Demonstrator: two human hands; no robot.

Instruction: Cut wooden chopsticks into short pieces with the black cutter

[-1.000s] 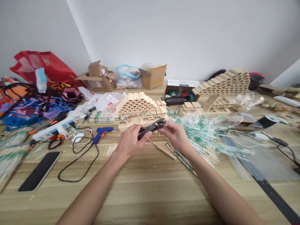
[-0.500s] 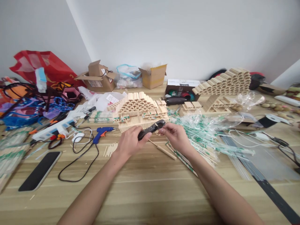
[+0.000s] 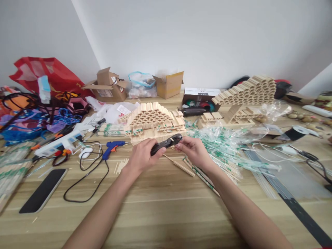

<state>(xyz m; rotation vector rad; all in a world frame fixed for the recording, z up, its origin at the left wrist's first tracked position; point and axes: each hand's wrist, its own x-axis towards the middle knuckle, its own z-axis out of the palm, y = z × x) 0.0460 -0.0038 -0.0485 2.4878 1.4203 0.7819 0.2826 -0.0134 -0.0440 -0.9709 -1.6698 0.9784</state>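
Head view: the left hand grips a dark pliers-like tool by its handles, at centre, on the near side of the stacked-stick structure. The right hand has its fingertips drawn together beside the tool's right end; whether they pinch anything cannot be determined. The tool is judged stiff, fairly weighty and robust, best held by the handles. Fingers partly hide the handles; the tool's cutting end is indistinct; both forearms are cut off at the near edge.
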